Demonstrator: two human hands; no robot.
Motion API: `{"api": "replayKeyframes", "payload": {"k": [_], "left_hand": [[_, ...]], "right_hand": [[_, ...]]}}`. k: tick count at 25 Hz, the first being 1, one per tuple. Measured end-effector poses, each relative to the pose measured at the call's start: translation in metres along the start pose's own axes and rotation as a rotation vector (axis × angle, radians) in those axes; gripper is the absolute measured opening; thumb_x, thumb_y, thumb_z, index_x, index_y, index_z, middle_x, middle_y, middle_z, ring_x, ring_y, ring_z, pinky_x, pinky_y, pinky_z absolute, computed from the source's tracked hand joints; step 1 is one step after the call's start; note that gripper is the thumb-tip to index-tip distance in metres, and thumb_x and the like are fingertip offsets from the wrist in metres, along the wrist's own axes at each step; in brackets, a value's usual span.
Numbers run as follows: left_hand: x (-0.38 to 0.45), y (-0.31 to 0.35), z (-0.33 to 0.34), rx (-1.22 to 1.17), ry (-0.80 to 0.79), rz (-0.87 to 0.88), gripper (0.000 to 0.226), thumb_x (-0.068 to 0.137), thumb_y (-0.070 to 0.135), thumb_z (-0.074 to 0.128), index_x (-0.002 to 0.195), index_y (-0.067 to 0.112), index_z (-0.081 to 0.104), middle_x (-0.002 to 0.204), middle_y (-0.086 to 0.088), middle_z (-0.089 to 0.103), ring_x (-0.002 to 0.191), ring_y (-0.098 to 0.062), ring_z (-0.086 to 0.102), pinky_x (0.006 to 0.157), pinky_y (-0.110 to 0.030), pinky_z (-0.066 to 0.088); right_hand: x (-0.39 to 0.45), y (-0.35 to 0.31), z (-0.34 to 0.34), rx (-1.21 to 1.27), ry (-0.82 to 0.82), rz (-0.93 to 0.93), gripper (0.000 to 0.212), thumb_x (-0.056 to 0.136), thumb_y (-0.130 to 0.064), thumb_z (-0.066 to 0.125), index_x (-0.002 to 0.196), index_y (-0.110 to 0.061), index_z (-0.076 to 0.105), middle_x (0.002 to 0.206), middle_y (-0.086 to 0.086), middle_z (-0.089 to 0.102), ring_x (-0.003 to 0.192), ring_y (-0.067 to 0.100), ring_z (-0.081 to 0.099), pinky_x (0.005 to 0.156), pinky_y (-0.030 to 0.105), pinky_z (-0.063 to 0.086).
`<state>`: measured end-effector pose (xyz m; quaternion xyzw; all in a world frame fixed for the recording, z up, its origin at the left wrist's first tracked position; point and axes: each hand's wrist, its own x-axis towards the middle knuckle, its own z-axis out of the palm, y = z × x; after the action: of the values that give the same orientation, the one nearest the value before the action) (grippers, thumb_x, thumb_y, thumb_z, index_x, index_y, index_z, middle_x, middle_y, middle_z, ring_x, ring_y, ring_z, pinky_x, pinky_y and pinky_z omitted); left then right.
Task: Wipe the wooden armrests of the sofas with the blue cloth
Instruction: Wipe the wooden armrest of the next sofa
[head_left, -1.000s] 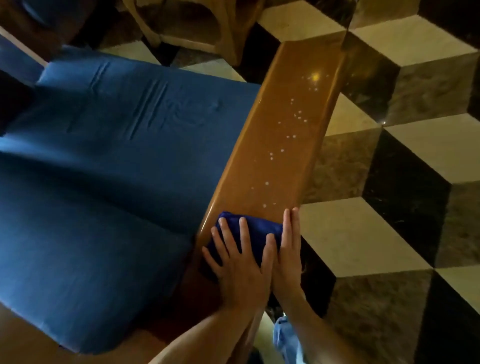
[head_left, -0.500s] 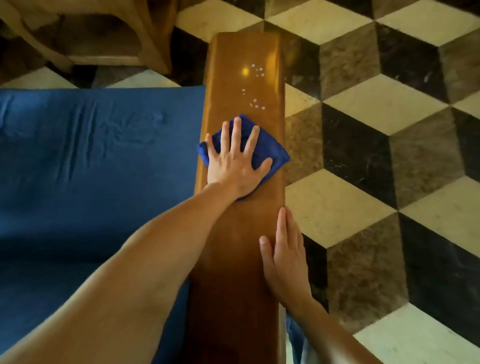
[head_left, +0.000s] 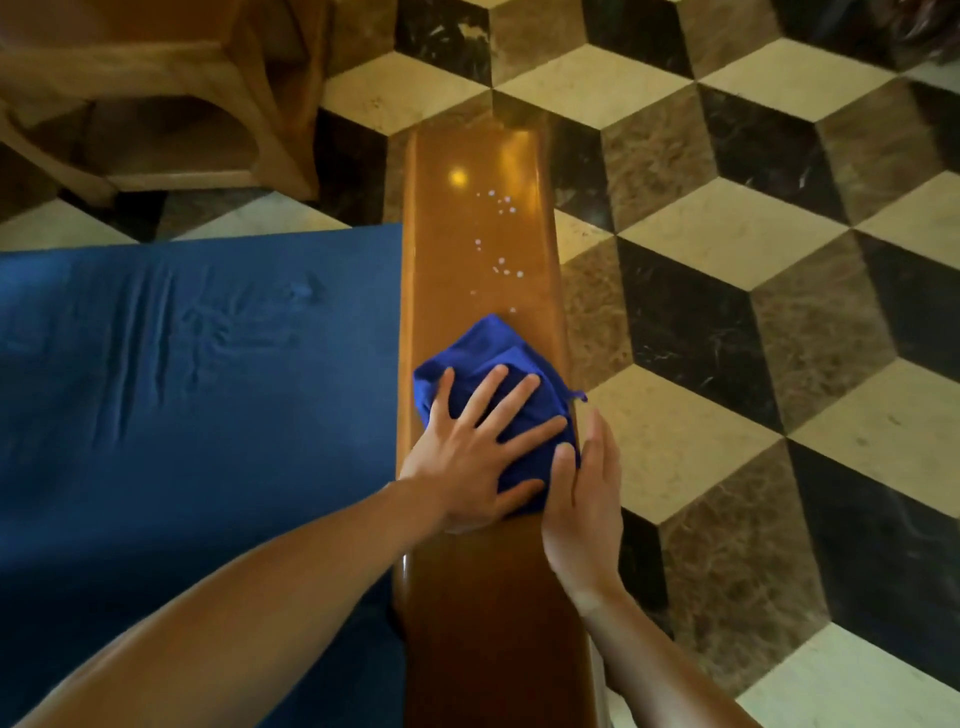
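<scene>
the left hand (head_left: 470, 457) lies flat with fingers spread, pressing the blue cloth (head_left: 501, 364) onto the wooden armrest (head_left: 478, 244). the right hand (head_left: 584, 496) rests with straight fingers along the armrest's right edge, its thumb touching the cloth's near corner and gripping nothing. the cloth is deep blue, bunched and creased, spanning most of the armrest's width about halfway along it. beyond it, pale droplets (head_left: 501, 265) dot the glossy wood toward the far end. the blue seat cushion (head_left: 197, 364) sits left, the cube-patterned floor (head_left: 727, 312) right.
</scene>
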<state>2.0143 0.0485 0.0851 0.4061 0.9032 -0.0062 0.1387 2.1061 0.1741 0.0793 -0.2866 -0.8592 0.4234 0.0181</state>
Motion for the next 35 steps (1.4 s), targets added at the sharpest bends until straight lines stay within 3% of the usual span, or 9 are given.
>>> {"api": "replayKeyframes", "payload": {"k": [4,8,15,17,20,25,30,33,35], "left_hand": [[0.1,-0.04,-0.026,0.031,0.079,0.036,0.062,0.094,0.07,0.022,0.152,0.05,0.012,0.167,0.007,-0.002,0.153,-0.027,-0.011,0.114,-0.071,-0.007],[0.173,-0.079,-0.042,-0.106,0.153,-0.237,0.056,0.096,0.065,0.023,0.15,0.051,0.019,0.167,0.006,0.004,0.153,-0.029,-0.01,0.114,-0.071,-0.006],[0.093,-0.038,-0.008,-0.22,0.31,-0.679,0.057,0.1,0.042,0.025,0.156,0.033,0.02,0.166,0.0,0.017,0.152,-0.03,0.015,0.115,-0.062,0.023],[0.045,-0.009,0.004,-0.181,0.234,-0.681,0.06,0.098,0.041,0.028,0.156,0.032,0.02,0.166,-0.002,0.017,0.152,-0.033,0.017,0.109,-0.064,0.03],[0.029,-0.008,0.002,-0.09,0.107,-0.495,0.06,0.095,0.046,0.036,0.153,0.038,0.024,0.165,-0.003,0.02,0.15,-0.039,0.019,0.104,-0.072,0.029],[0.156,-0.083,-0.045,-0.009,0.082,-0.215,0.054,0.1,0.055,0.018,0.152,0.049,0.005,0.167,0.007,0.0,0.153,-0.034,-0.005,0.108,-0.079,0.006],[0.294,-0.155,-0.081,-0.11,0.127,-0.394,0.052,0.098,0.059,0.022,0.149,0.05,0.021,0.165,0.008,0.009,0.153,-0.031,-0.003,0.111,-0.076,-0.002],[0.302,-0.181,-0.085,-0.183,0.226,-0.633,0.05,0.099,0.054,0.021,0.146,0.041,0.032,0.156,0.0,0.032,0.149,-0.031,0.014,0.115,-0.07,0.004],[0.283,-0.185,-0.078,-0.209,0.275,-0.734,0.05,0.099,0.05,0.022,0.148,0.04,0.03,0.158,0.002,0.029,0.148,-0.029,0.016,0.114,-0.066,0.015]], "right_hand": [[0.006,-0.004,0.015,-0.339,-0.02,-0.121,0.07,0.098,-0.059,0.007,0.157,-0.023,-0.004,0.166,0.001,0.005,0.152,0.014,0.011,0.121,0.035,0.022],[0.015,-0.006,0.017,-0.497,-0.154,-0.15,0.074,0.096,-0.063,0.008,0.155,-0.026,-0.015,0.166,-0.001,-0.007,0.153,0.019,-0.002,0.122,0.04,0.007],[0.104,-0.021,0.017,-0.44,-0.03,-0.155,0.067,0.102,-0.049,0.025,0.157,-0.016,0.003,0.165,0.007,0.013,0.152,0.024,0.013,0.121,0.046,0.024],[0.108,-0.024,0.021,-0.429,-0.057,-0.205,0.066,0.102,-0.045,0.026,0.157,-0.014,0.007,0.163,0.009,0.021,0.151,0.024,0.02,0.118,0.046,0.03],[0.106,-0.023,0.023,-0.42,-0.082,-0.184,0.067,0.099,-0.044,0.023,0.157,-0.012,0.011,0.161,0.01,0.027,0.147,0.023,0.029,0.117,0.042,0.034],[0.105,-0.026,0.028,-0.453,-0.058,-0.141,0.063,0.1,-0.048,0.021,0.155,-0.017,0.021,0.157,0.005,0.037,0.14,0.02,0.042,0.113,0.039,0.037],[0.111,-0.023,0.032,-0.502,-0.057,-0.137,0.062,0.102,-0.049,0.024,0.155,-0.017,0.02,0.156,0.004,0.038,0.139,0.021,0.042,0.113,0.042,0.038],[0.111,-0.023,0.029,-0.506,-0.051,-0.149,0.061,0.102,-0.047,0.025,0.154,-0.015,0.021,0.156,0.006,0.038,0.138,0.023,0.043,0.11,0.046,0.041],[0.113,-0.022,0.028,-0.499,-0.06,-0.144,0.061,0.102,-0.046,0.028,0.155,-0.014,0.022,0.156,0.007,0.038,0.139,0.024,0.043,0.11,0.047,0.041]]}}
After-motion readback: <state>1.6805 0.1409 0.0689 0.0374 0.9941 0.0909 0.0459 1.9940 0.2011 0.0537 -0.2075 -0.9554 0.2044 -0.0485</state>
